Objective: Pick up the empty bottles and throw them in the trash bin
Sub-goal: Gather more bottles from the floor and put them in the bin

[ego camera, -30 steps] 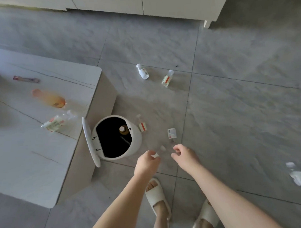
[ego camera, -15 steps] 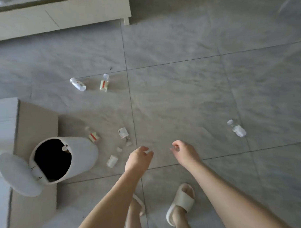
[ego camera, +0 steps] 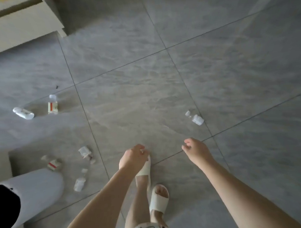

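Note:
Several small empty bottles lie on the grey tiled floor. One clear bottle (ego camera: 194,118) lies at the right, beyond my right hand (ego camera: 195,150). Two lie at the far left: a white one (ego camera: 23,113) and one with a red label (ego camera: 52,105). Three more lie near the white trash bin (ego camera: 36,189) at the lower left: a red-labelled one (ego camera: 53,163), a crumpled one (ego camera: 85,152) and a pale one (ego camera: 79,182). My left hand (ego camera: 133,158) hangs over my slipper. Both hands are loosely curled and hold nothing.
A cream cabinet base (ego camera: 22,28) stands at the top left. My two feet in white slippers (ego camera: 158,198) stand at the bottom centre. The trash bin's dark opening (ego camera: 6,207) faces the lower left edge.
The view has swung right and forward: the bin and nearby bottles slid to the left edge, the right-hand bottle came closer. My hands stay empty and have spread apart.

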